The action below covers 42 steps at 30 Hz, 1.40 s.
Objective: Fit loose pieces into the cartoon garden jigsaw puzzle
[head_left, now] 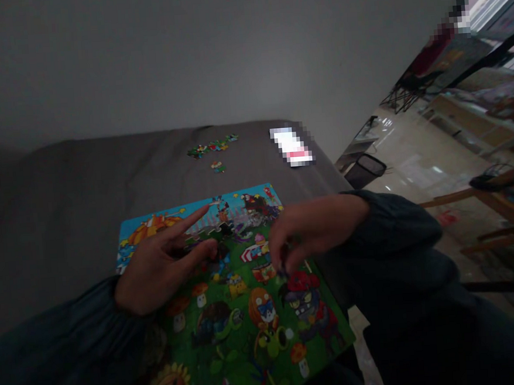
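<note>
A colourful jigsaw puzzle lies flat on the grey table, near its front edge, its picture a cartoon garden scene: blue sky along the far edge, green lawn below, with plants, mushrooms, a sunflower and a red-capped figure. It looks nearly complete (a dark gap shows near the middle, by the upper part). A small puzzle piece, dark and hard to make out, sits pinched just above the board's right half, over the red-capped figure.

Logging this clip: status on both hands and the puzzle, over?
Left hand open, fingers spread over the puzzle. Right hand pinching a small dark piece at the picture's middle. Loose pieces far back, nothing blocking.
</note>
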### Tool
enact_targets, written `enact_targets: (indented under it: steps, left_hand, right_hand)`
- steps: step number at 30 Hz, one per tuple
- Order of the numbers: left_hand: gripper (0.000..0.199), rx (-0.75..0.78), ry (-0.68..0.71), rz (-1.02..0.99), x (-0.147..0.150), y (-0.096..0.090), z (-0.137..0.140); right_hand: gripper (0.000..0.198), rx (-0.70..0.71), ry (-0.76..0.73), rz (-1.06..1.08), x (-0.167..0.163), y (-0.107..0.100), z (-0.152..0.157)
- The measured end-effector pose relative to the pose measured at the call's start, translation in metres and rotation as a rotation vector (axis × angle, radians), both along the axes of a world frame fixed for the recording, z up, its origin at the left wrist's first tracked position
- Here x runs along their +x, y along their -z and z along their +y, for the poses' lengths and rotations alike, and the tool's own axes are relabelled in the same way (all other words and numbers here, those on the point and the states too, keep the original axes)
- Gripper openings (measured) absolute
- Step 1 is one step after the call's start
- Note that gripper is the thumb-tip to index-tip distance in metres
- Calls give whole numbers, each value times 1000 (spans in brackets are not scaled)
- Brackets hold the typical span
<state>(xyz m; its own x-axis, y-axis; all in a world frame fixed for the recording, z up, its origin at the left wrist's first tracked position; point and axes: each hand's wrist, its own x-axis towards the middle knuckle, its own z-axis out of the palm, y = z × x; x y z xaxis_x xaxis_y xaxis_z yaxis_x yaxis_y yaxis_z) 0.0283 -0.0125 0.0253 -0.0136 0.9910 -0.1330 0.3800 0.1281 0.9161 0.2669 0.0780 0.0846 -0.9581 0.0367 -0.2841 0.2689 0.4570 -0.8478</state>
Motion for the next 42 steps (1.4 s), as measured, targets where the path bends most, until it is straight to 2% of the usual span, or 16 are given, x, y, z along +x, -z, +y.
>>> enact_targets:
  steps: [2,7,14,20,27,29,30,33,35,38,40,42]
  left_hand:
    - [75,7,54,29,-1,2,2]
    - [84,39,59,62,-3,6,3]
    - [80,14,67,84,-3,8,4]
    - [77,10,69,38,-2,5,3]
    - [58,-44,134,-28,0,6,2]
    - [54,-76,158,-53,0,7,1]
    - [53,-90,167,-64,0,7,0]
    - [54,-124,186,-88,-1,7,-1]
    - [55,-133,190,-91,-2,8,-2]
    - [55,-119,192,-75,-3,9,-2]
    - [54,-121,191,-95,-2,10,-2]
    - [53,-137,183,-144,-2,10,0]
  right_hand:
    - [6,28,-130,-209,8,-2,-5]
    - [13,226,-148,-410,1,12,-28]
    - [21,362,-89,-399,1,18,-29]
    - [35,385,-43,-230,6,26,-22]
    - [25,398,-96,-208,9,21,-28]
    - [22,372,-58,-128,8,20,-25]
    - [21,357,11,-76,5,20,-23]
    - [28,270,413,124,-6,29,-16]
    - [38,102,607,213,-16,38,-15]
    - [42,-168,612,258,-25,51,-14]
    - [38,-213,586,271,-26,55,-12]
    - [33,-176,577,286,-22,54,-7]
